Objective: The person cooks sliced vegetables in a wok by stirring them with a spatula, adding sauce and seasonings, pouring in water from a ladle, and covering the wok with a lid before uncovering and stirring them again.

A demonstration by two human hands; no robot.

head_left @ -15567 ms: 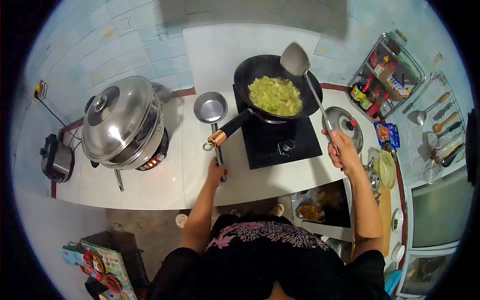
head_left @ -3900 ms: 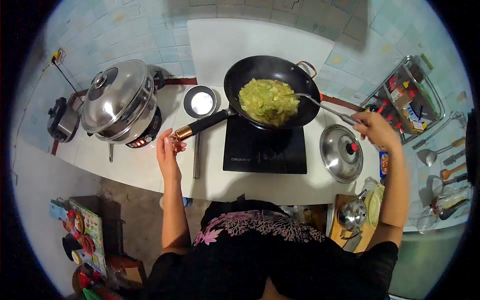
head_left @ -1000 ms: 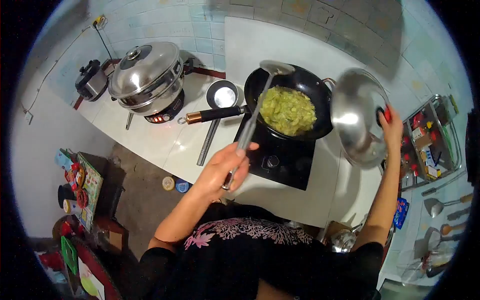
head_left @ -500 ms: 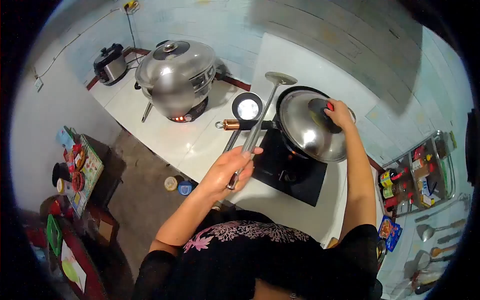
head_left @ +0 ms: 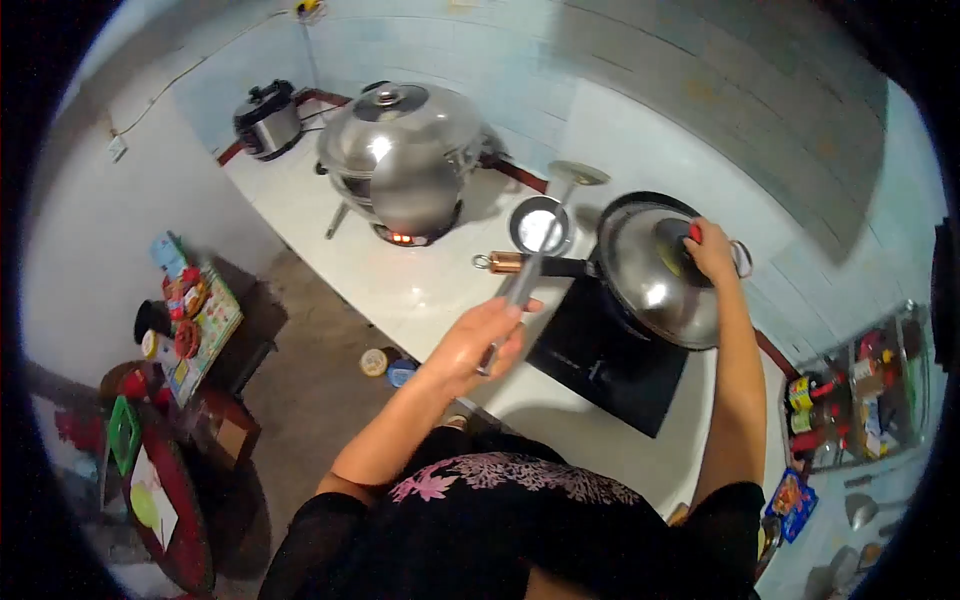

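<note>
My left hand (head_left: 487,338) is closed around the handle of a long metal ladle (head_left: 536,258), its shallow round head raised above a small pan (head_left: 538,222). With its fingers on the red-marked knob, my right hand (head_left: 712,252) grips a shiny domed wok lid (head_left: 650,275). The lid lies over a dark wok (head_left: 622,206), off-centre toward me, so the wok's far rim shows. Whether the lid touches the wok all round I cannot tell. The wok stands on a black induction cooker (head_left: 610,365), and its copper-ended handle (head_left: 506,262) points left. The wok's contents are hidden.
A large lidded steamer pot (head_left: 400,150) stands on a lit cooker (head_left: 405,238) to the left. Behind it is a pressure cooker (head_left: 267,122). Bottles fill a rack (head_left: 850,385) at right. Two jars (head_left: 374,362) are on the floor beyond the counter edge.
My view has shifted, moving the whole scene right and slightly down. The lid appears a little farther toward me, baring more wok rim. Both hands keep their holds.
</note>
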